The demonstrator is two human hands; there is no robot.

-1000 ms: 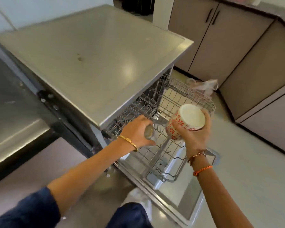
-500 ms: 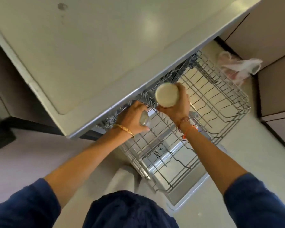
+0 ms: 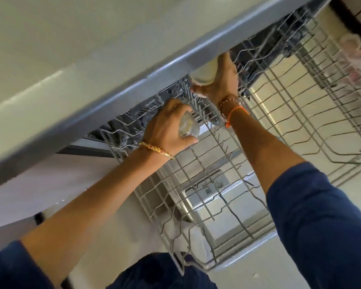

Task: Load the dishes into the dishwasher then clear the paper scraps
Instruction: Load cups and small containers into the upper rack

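The dishwasher's grey wire rack is pulled out over the open door, below the steel top. My right hand grips a white cup with a red pattern, its pale base towards me, at the back of the rack and partly hidden under the top's edge. My left hand holds a small clear glass over the rack's left rear tines. Both hands are close together, about a hand's width apart.
A crumpled white and pink scrap lies on the floor beyond the rack at the far right. The open dishwasher door with its detergent compartment shows through the rack wires. My knee is right below the rack's near corner.
My head has dropped and moved closer. The right hand has carried the cup further back, under the top's edge. The left hand with the glass has stayed over the rack's left rear.
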